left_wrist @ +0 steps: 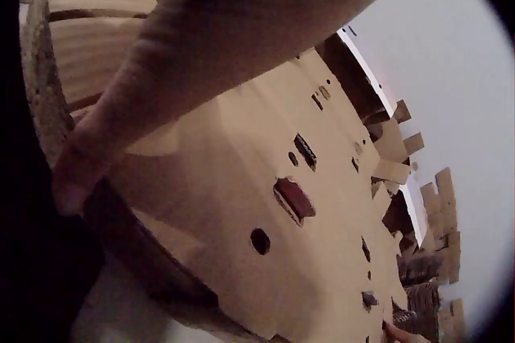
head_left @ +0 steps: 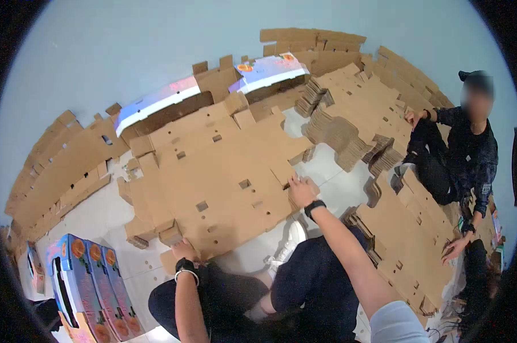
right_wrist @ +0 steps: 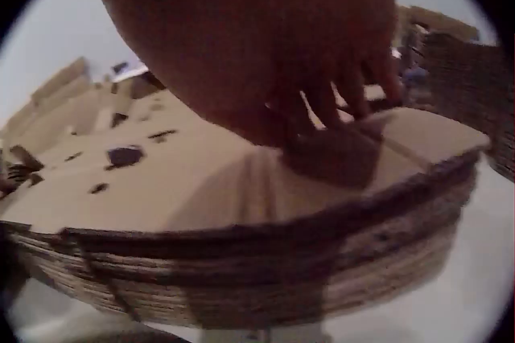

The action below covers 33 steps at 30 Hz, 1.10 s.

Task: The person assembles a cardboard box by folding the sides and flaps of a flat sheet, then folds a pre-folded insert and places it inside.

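Note:
A flat die-cut cardboard sheet (head_left: 224,166) with slots and holes lies on top of a stack in front of me. My right hand (head_left: 303,190) is at its near right part, fingers bent and fingertips at a slit in the sheet. In the right wrist view the stacked layers (right_wrist: 322,262) show below that hand. My left hand (head_left: 184,250) grips the sheet's near left corner, beside a raised flap (head_left: 170,233). The left wrist view shows one digit over the edge; the other fingers are hidden.
Printed cartons (head_left: 95,286) stand at the lower left. More cardboard stacks (head_left: 350,108) lie at the back right, and another stack (head_left: 407,246) is to my right. A person (head_left: 470,148) sits there. Cardboard pieces (head_left: 70,166) and printed panels (head_left: 155,106) line the wall.

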Tool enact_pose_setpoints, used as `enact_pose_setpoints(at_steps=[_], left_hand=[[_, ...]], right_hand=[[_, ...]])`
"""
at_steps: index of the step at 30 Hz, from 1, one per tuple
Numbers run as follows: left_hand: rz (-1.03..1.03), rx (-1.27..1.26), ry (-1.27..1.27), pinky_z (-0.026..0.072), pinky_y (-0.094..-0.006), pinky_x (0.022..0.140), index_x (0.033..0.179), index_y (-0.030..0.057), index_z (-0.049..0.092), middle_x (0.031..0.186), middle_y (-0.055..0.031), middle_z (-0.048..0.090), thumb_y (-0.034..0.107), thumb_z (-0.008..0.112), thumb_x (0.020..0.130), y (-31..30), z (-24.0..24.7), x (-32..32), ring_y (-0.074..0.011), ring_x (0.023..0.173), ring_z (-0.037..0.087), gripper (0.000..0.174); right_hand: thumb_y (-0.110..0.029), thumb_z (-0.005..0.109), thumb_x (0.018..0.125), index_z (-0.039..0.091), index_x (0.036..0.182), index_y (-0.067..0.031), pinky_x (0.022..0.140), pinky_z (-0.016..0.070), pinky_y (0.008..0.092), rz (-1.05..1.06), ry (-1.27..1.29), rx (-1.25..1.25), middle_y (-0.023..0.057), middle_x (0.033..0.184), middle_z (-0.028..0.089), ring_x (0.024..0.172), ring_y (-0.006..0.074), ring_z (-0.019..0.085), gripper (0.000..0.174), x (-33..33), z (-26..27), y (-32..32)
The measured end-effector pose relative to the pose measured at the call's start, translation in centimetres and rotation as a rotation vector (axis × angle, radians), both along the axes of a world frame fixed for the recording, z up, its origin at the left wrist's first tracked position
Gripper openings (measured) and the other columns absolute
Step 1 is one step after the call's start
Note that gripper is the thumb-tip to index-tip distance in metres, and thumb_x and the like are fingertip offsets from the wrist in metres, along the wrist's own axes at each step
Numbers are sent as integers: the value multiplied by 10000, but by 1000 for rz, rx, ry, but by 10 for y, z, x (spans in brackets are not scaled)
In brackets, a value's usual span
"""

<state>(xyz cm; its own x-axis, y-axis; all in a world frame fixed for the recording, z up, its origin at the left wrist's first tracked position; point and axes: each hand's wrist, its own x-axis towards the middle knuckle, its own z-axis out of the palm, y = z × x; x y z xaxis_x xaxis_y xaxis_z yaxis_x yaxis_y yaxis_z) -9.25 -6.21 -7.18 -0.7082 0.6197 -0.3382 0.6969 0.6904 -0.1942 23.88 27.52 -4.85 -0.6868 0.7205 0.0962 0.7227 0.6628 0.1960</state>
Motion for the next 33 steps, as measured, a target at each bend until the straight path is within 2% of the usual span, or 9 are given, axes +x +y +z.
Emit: enact_pose_setpoints(at_steps=[2, 5, 11, 17, 19, 22, 24, 27, 33], left_hand=[[-64, 0, 67, 332, -455, 912, 1099, 116, 570, 1071, -93, 646, 253, 414, 893, 0, 9, 6, -232, 1004, 611, 293], [-71, -20, 117, 314, -474, 897, 1086, 120, 586, 1085, -52, 647, 299, 477, 868, 3, -1, 2, -227, 972, 613, 303], [-50, 40, -25, 260, -519, 992, 1222, 104, 534, 1200, -99, 577, 442, 639, 744, 8, 27, 27, -279, 1165, 487, 594], [-319, 606, 191, 362, -492, 979, 1267, 106, 501, 1236, -171, 535, 440, 704, 715, -25, 91, 8, -329, 1238, 421, 677], [-135, 398, -143, 443, -470, 886, 1180, 62, 540, 1134, -181, 587, 430, 755, 649, -53, 203, -24, -344, 1065, 548, 681], [6, 853, 333, 459, -428, 862, 1106, 46, 588, 1111, -177, 595, 355, 742, 702, -162, 300, -68, -347, 1010, 574, 531], [90, 936, 938, 466, -455, 759, 1026, -2, 602, 939, -199, 633, 360, 684, 770, -253, 283, -161, -366, 870, 596, 450], [793, 548, 440, 454, -471, 792, 1007, -17, 600, 958, -202, 629, 531, 484, 879, -339, 299, -130, -369, 952, 586, 575], [811, 839, 402, 441, -484, 777, 902, -73, 560, 905, -252, 622, 470, 556, 855, -382, 241, -122, -394, 857, 593, 544]], right_hand=[[-221, 510, 808, 517, 1205, -46, 902, 388, 495, 72, 105, 137, 135, 1226, 532, 1088, 334, 533, 434, -7, 25, -42], [-240, 520, 837, 534, 1189, -77, 850, 433, 488, 303, 299, -624, 155, 1134, 556, 1014, 350, 547, 388, -20, 24, -85], [-92, 517, 762, 524, 1195, -19, 799, 451, 401, 643, -210, -509, 174, 1095, 573, 951, 319, 571, 440, -17, 73, -278], [-163, 578, 761, 329, 1341, 67, 860, 475, 429, 496, 356, -529, 262, 1252, 438, 1145, 411, 458, 671, 27, 79, -352], [-162, 568, 781, 301, 1372, 24, 849, 478, 448, 473, 251, -571, 260, 1306, 410, 1062, 405, 528, 674, 37, 91, -354], [-187, 545, 829, 335, 1354, 17, 821, 497, 434, 463, 221, -607, 300, 1315, 395, 990, 412, 584, 601, 53, 97, -377], [-233, 523, 873, 383, 1328, 17, 816, 505, 430, 611, 161, -607, 334, 1238, 465, 967, 420, 602, 538, 62, 84, -391], [-260, 498, 885, 425, 1288, 10, 825, 497, 456, 779, -250, -1068, 297, 1079, 578, 989, 419, 592, 490, 57, 96, -402], [-212, 504, 834, 593, 977, 72, 835, 480, 416, 780, -203, -709, 222, 957, 643, 937, 364, 615, 330, 47, 85, -433]])
